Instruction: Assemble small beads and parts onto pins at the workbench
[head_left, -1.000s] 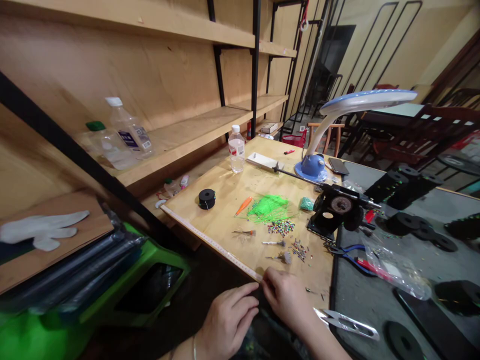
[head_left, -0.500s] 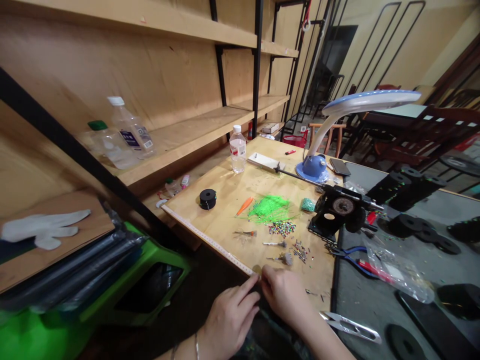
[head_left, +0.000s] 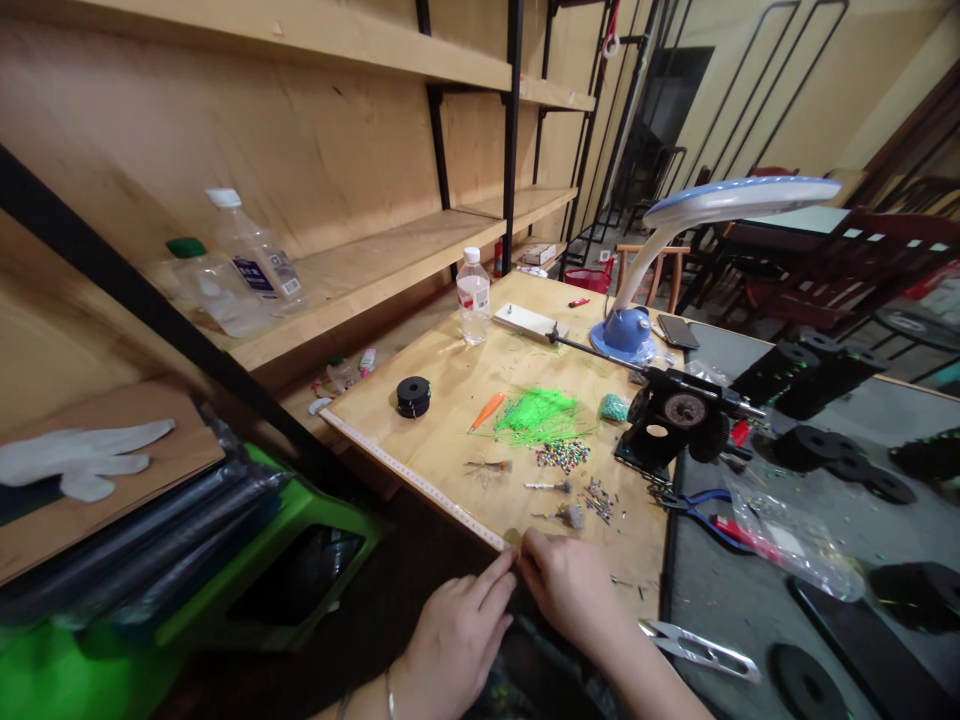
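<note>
My left hand (head_left: 459, 632) and my right hand (head_left: 570, 583) meet at the near edge of the wooden board (head_left: 450, 400), fingertips pinched together at one spot. Whatever they hold there is too small to make out. A measuring tape strip (head_left: 412, 480) runs along the board's near-left edge up to my fingers. Just beyond my hands lie small feathered pieces (head_left: 566, 514), scattered beads (head_left: 562, 456) and a bundle of green strands (head_left: 540, 413).
A black vise-like tool (head_left: 667, 420) stands at the board's right side, with a blue desk lamp (head_left: 630, 330), a water bottle (head_left: 472, 297) and a black spool (head_left: 413, 396) further back. Thread snips (head_left: 694, 647) and blue pliers (head_left: 701, 508) lie on the grey surface right. Shelves rise left.
My hands have crept slightly forward and together at the board's edge; the left fingertips now touch the right hand's. The view shifted a little.
</note>
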